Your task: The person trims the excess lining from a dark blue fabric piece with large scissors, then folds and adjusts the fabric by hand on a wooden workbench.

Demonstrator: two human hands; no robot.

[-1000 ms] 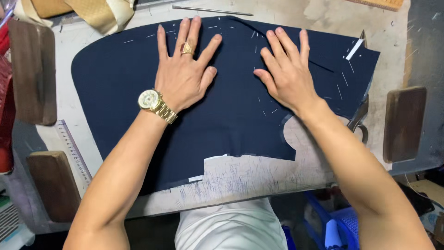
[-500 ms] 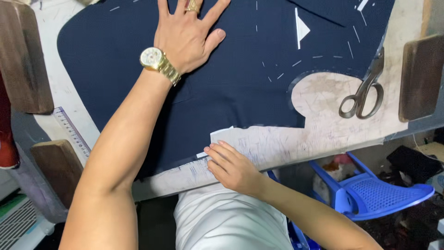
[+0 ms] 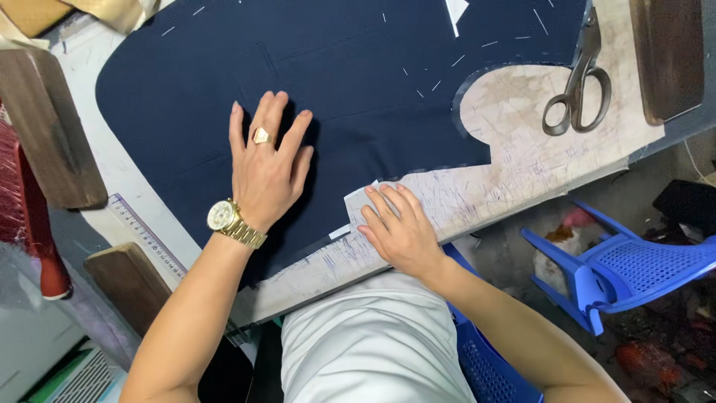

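Note:
A large piece of dark navy fabric (image 3: 358, 82) with white chalk dashes lies spread over the worn work table (image 3: 537, 160). My left hand (image 3: 265, 160), wearing a gold ring and a gold watch, presses flat on the cloth with fingers spread. My right hand (image 3: 399, 227) rests at the table's near edge, its fingertips on a small white piece of paper or chalk (image 3: 362, 205) beside the fabric's lower edge. Whether the fingers grip it I cannot tell.
Metal scissors (image 3: 578, 86) lie on the table at the upper right, next to a curved cutout in the cloth. Dark wooden blocks sit at the left (image 3: 48, 127), lower left (image 3: 130, 283) and upper right (image 3: 667, 56). A ruler (image 3: 145, 239) lies at the left edge. A blue plastic chair (image 3: 626, 269) stands on the right.
My right hand left the cloth and came down to the near table edge onto the white piece. My left hand slid back toward me across the fabric.

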